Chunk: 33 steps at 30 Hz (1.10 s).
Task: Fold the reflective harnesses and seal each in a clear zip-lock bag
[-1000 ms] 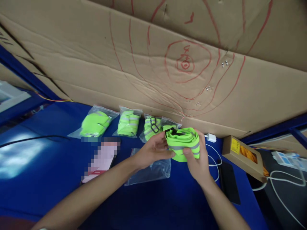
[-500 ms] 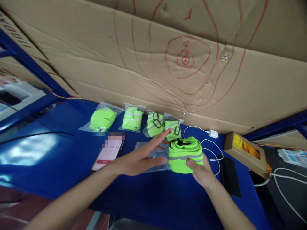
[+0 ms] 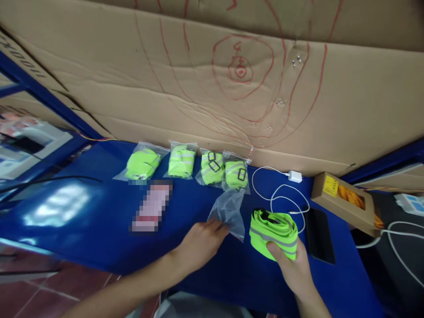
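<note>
My right hand (image 3: 293,265) grips a rolled neon green strap (image 3: 273,234) with grey reflective stripes, thumb on its front side. To its left, my left hand (image 3: 207,238) has its fingers closed on the edge of a clear plastic bag (image 3: 230,212), which is lifted and looks flat. Behind the hands, several clear bags with folded green straps lie in a row, among them one at the left (image 3: 143,164) and one with a black buckle (image 3: 236,174) at the right.
A blurred-out phone (image 3: 152,207) lies left on the blue table (image 3: 109,207). At the right are a white charger (image 3: 294,176) with its cable, a black phone (image 3: 319,234) and a cardboard box (image 3: 344,198) with orange contents. A cardboard sheet (image 3: 132,88) stands behind.
My left hand has closed on the clear bag and raised it off the table. My right hand has moved right and slightly down with the rolled strap. The view has shifted a little.
</note>
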Each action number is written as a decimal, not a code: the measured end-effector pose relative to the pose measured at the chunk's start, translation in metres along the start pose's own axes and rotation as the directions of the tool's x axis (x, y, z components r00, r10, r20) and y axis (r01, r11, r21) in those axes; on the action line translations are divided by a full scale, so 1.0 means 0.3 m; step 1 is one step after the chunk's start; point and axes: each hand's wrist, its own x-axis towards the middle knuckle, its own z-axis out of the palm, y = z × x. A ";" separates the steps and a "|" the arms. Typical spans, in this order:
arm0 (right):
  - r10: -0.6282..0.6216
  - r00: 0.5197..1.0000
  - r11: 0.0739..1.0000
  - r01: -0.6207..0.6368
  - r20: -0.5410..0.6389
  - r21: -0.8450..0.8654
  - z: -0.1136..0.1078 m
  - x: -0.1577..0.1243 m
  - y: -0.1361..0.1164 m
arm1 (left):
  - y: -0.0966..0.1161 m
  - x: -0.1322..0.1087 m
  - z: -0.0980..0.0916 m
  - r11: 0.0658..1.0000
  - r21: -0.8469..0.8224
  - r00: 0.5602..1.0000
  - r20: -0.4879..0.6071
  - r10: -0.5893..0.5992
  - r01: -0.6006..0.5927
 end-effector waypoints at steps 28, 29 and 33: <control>0.174 0.708 0.982 -0.077 0.685 -0.170 0.048 0.062 -0.066 | 0.083 -0.010 -0.094 0.867 -0.485 0.983 -0.180 0.029 -0.114; 0.171 0.721 0.977 -0.034 0.672 -0.212 0.059 0.071 -0.086 | 0.081 -0.006 -0.097 0.891 -0.430 0.974 -0.222 0.052 -0.145; 0.176 0.772 0.924 0.085 0.611 -0.373 0.110 0.096 -0.150 | 0.074 0.014 -0.103 0.963 -0.144 0.924 -0.342 0.169 -0.230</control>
